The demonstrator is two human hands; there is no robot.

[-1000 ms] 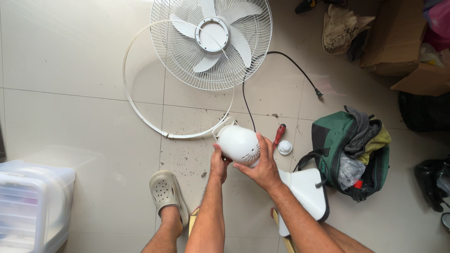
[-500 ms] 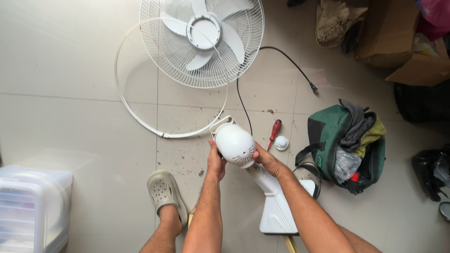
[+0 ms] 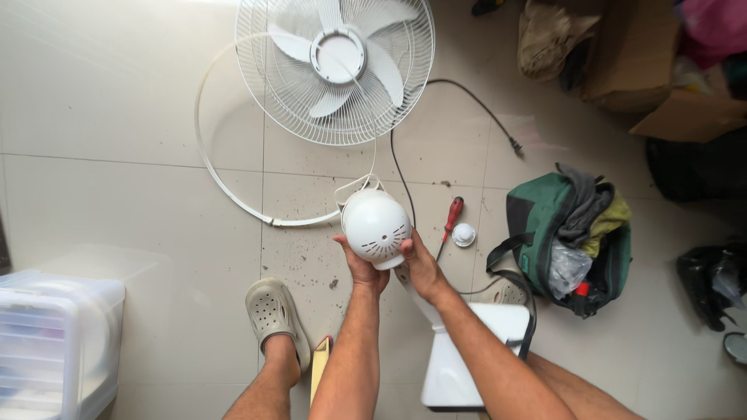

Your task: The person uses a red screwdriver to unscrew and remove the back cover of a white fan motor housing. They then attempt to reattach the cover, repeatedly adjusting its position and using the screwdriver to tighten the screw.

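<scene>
Head view looks down on my two hands cupping the white motor cover [image 3: 376, 228] above the tiled floor [image 3: 117, 194]. My left hand [image 3: 359, 264] props it from below, fingers curled against the shell; my right hand [image 3: 420, 266] clamps its right side. To do this well, I judge I should keep an even hold — the dome is smooth, glossy plastic and could slip. Its near face has short vent slots. Far from me lies the fan head [image 3: 336, 66], a round wire cage over pale blades, with a thin white ring [image 3: 204, 148] beside it. Right of the cover lie a red-handled screwdriver [image 3: 450, 220] and a small white cap [image 3: 463, 234].
</scene>
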